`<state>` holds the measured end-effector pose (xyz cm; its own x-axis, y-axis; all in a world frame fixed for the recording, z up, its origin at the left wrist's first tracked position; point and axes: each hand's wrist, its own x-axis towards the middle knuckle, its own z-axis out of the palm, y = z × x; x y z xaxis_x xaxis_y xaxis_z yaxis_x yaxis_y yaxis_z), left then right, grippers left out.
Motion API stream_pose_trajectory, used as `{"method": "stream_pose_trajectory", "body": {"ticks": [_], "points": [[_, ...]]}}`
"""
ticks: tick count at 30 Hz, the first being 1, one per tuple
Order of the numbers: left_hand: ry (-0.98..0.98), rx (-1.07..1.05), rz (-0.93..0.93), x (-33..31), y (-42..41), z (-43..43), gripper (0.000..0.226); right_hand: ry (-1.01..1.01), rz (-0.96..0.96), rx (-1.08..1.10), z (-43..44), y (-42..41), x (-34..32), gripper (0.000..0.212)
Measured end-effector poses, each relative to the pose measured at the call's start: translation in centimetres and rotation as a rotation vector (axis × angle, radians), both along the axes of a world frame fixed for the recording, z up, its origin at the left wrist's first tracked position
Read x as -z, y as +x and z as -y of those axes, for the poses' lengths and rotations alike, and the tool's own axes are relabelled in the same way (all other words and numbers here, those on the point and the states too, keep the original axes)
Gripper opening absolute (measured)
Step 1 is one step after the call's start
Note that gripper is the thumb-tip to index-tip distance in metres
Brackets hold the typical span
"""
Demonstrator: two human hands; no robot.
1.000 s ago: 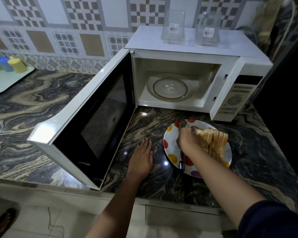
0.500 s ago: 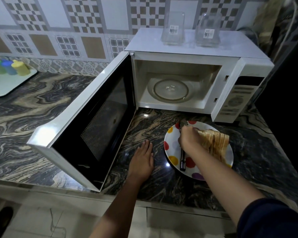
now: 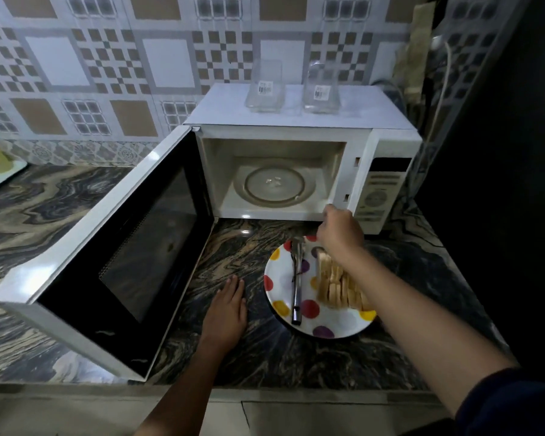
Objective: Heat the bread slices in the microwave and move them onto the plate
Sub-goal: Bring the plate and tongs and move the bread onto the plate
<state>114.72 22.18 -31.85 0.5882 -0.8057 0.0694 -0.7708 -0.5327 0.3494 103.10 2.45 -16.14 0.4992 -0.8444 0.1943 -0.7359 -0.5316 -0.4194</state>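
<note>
Right hand (image 3: pixel 340 232) fingers (image 3: pixel 330 213) were curled, back of hand to camera; couldn't tell if they pinched anything. The hand hung over the far edge of the polka-dot plate (image 3: pixel 279 280), just in front of the open microwave's (image 3: pixel 296 133) lower right corner. Left hand (image 3: pixel 228 305) lay flat on the marble counter (image 3: pixel 60 215), fingers straight, just left of the plate.

Bread slices (image 3: pixel 335 286) stood on edge in a row on the plate's right half, near of the right-hand fingers and partly under that forearm. The row's long axis ran far-left to near-right. Metal tongs (image 3: pixel 297 278) lay on the plate between the bread and the left hand, so the right hand was the nearer one. The glass turntable (image 3: pixel 276 187) sat bare, far-left of the fingers, with the door (image 3: pixel 123 247) swung wide left. Heating looked not yet started.
</note>
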Motion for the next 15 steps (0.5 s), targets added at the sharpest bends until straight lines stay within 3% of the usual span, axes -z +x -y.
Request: {"method": "stream_pose_trajectory", "body": {"ticks": [8, 11, 15], "points": [[-0.143, -0.240, -0.214, -1.0, -1.0, 3.8, 0.043, 0.083, 0.352, 0.261, 4.6, -8.9, 4.8, 0.016], [-0.282, -0.304, -0.433, -1.3, -1.3, 5.8, 0.038, 0.168, 0.317, 0.377, 5.5, -11.3, 8.2, 0.016], [-0.291, -0.352, -0.595, -1.7, -2.1, 7.9, 0.042, 0.375, 0.177, 0.362, 5.4, -12.1, 11.0, 0.022]]}}
